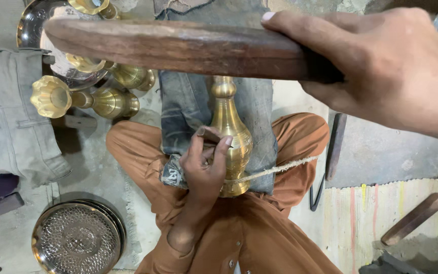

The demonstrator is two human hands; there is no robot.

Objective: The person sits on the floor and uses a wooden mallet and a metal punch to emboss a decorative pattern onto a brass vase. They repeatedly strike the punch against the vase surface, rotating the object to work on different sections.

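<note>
Fingers, left: the left hand [204, 165], at the centre of the frame, had its fingers [222, 152] curled narrowly around a small dark tool [210, 134], pressing its tip against the shoulder of the brass vase [231, 137].
Fingers, right: the right hand [381, 66], in the upper right of the frame, was wrapped tight around 1 end of a long dark wooden bat [178, 48], held level across the top of the frame above the vase.
Where the vase was: centre of the frame, lying along a strip of worn denim cloth [183, 106] between the knees of the orange trousers [143, 157], its neck pointing to the top of the frame and its foot toward the body. A pale rope [280, 168] ran from its lower belly off to the right.
Doing the step well, as a judgement: the tool tip likely needed to stay seated on 1 spot with the vase braced against the cloth, and the bat to come down square on the tool's head, so that neither the tip skidded nor the fingers were caught.
How the vase looked: polished yellow brass, a ringed slim neck swelling to a rounded belly, bright reflections, no dents that could be made out.
Nearby: 2 more brass vases [84, 99] lay in the upper left by a shiny metal tray [29, 25]; a patterned round plate [76, 238] sat at the lower left on the floor; a wooden block [414, 218] lay at the lower right.
</note>
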